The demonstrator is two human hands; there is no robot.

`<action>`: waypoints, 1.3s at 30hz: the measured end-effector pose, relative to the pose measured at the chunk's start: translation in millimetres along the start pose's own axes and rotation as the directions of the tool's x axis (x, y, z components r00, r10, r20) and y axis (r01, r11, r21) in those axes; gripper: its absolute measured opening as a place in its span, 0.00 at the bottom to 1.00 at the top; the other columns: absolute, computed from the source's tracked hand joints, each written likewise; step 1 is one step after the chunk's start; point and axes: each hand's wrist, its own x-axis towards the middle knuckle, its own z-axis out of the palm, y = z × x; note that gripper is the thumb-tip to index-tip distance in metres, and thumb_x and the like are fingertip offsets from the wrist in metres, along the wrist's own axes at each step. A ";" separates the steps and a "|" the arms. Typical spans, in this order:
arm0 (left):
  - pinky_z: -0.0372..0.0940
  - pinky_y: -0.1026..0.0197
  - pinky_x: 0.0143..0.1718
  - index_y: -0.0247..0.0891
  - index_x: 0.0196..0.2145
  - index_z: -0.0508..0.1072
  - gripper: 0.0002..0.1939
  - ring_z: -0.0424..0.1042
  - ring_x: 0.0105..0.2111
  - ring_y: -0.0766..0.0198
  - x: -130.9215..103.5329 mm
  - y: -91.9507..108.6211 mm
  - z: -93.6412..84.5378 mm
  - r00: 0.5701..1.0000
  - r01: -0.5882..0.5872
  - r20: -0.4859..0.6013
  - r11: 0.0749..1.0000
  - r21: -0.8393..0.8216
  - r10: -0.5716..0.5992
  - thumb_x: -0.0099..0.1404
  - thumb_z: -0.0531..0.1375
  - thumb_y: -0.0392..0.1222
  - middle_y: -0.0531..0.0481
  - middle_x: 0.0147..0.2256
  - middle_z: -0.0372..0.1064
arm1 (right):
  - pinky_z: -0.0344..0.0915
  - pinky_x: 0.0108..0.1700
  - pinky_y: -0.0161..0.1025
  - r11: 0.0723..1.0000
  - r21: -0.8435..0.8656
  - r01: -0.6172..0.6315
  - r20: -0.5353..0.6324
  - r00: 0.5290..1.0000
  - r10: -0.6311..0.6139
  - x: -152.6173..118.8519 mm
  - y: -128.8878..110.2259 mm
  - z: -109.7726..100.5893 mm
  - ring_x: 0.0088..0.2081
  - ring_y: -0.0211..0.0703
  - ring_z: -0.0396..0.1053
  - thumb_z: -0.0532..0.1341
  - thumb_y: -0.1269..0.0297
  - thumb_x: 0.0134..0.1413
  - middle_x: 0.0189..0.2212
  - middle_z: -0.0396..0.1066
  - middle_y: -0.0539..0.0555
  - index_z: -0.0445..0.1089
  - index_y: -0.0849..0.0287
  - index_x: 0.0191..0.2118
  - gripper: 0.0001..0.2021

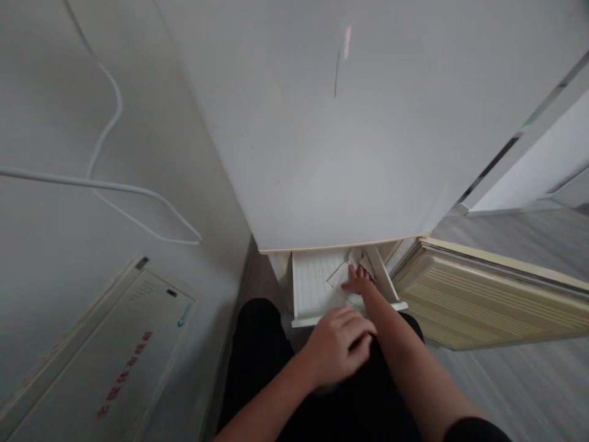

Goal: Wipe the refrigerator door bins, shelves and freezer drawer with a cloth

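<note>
A white drawer [313, 285] is pulled out below the upper white door of a fridge [340, 153]. Inside it, at the right, lies a crumpled white cloth or paper [340, 275]. My right hand [359, 282] reaches into the drawer and rests on this sheet with its fingers spread. Nearer to me, my left hand [343, 344] hangs in front of the drawer's front edge, above my lap. Its fingers are curled inward, and whatever they hold, if anything, is hidden.
The lower fridge door [488, 294] stands open at the right, over a grey wood-look floor [519, 380]. On the left wall are a white panel with red characters [105, 356] and a hanging white cable [115, 185]. My black-clad knees flank the drawer.
</note>
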 end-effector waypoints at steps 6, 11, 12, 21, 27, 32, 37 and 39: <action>0.60 0.38 0.62 0.38 0.53 0.71 0.18 0.61 0.64 0.44 -63.9 -110.4 45.9 0.925 0.379 -0.168 0.787 0.488 -0.341 0.67 0.59 0.46 0.39 0.59 0.68 | 0.59 0.57 0.65 0.995 -0.092 0.029 -0.022 0.999 -0.031 -7.9 -25.9 -12.3 0.69 0.75 0.44 0.63 0.40 0.54 0.71 0.37 0.73 0.34 0.51 0.74 0.52; 0.60 0.40 0.63 0.39 0.47 0.74 0.15 0.60 0.64 0.44 -72.2 -119.6 55.3 0.930 0.365 -0.162 0.767 0.528 -0.332 0.68 0.59 0.50 0.42 0.57 0.70 | 0.61 0.57 0.66 0.988 -0.111 0.110 -0.014 0.994 -0.112 -14.6 -79.9 -10.7 0.65 0.73 0.52 0.71 0.48 0.47 0.69 0.43 0.74 0.39 0.54 0.74 0.55; 0.60 0.40 0.62 0.38 0.46 0.74 0.15 0.61 0.64 0.44 -70.9 -118.6 55.4 0.931 0.360 -0.161 0.763 0.537 -0.326 0.68 0.59 0.50 0.42 0.57 0.71 | 0.60 0.57 0.66 0.982 -0.108 0.157 -0.018 0.987 -0.160 -16.6 -93.2 -8.5 0.65 0.72 0.53 0.73 0.49 0.44 0.69 0.44 0.75 0.40 0.56 0.74 0.58; 0.62 0.43 0.62 0.37 0.51 0.73 0.18 0.63 0.63 0.46 -76.3 -125.3 58.8 0.943 0.333 -0.189 0.751 0.570 -0.275 0.66 0.61 0.46 0.41 0.56 0.71 | 0.68 0.54 0.51 0.844 -0.031 0.536 0.015 0.844 -0.536 -41.1 -164.0 18.5 0.55 0.60 0.70 0.69 0.58 0.49 0.59 0.64 0.69 0.48 0.59 0.70 0.46; 0.63 0.42 0.61 0.38 0.50 0.73 0.16 0.64 0.61 0.45 -74.5 -124.3 57.4 0.946 0.323 -0.183 0.761 0.563 -0.266 0.68 0.59 0.48 0.42 0.55 0.72 | 0.68 0.55 0.56 0.926 -0.035 0.375 -0.022 0.926 -0.376 -36.8 -123.5 10.3 0.57 0.67 0.67 0.78 0.56 0.33 0.63 0.56 0.79 0.47 0.65 0.69 0.60; 0.63 0.42 0.61 0.37 0.46 0.74 0.15 0.65 0.61 0.45 -74.8 -123.6 57.0 0.947 0.321 -0.190 0.757 0.569 -0.259 0.68 0.59 0.49 0.42 0.54 0.73 | 0.64 0.58 0.60 0.997 -0.034 0.076 -0.026 0.997 -0.077 -22.6 -52.8 -11.5 0.65 0.69 0.55 0.79 0.47 0.26 0.68 0.48 0.76 0.44 0.61 0.71 0.67; 0.63 0.41 0.60 0.37 0.47 0.74 0.16 0.65 0.60 0.44 -75.6 -124.8 57.5 0.954 0.301 -0.190 0.754 0.584 -0.233 0.69 0.58 0.50 0.41 0.55 0.72 | 0.49 0.67 0.61 0.997 -0.075 -0.012 0.027 1.000 0.014 -16.0 7.5 -14.2 0.72 0.68 0.34 0.78 0.46 0.26 0.73 0.27 0.73 0.29 0.62 0.74 0.76; 0.63 0.41 0.60 0.37 0.47 0.74 0.16 0.65 0.61 0.44 -75.3 -125.2 57.4 0.955 0.298 -0.186 0.752 0.588 -0.232 0.69 0.58 0.50 0.41 0.56 0.72 | 0.49 0.68 0.59 0.996 -0.093 0.018 0.050 0.999 -0.013 -16.1 11.7 -12.0 0.73 0.68 0.30 0.80 0.49 0.24 0.72 0.22 0.73 0.24 0.64 0.74 0.79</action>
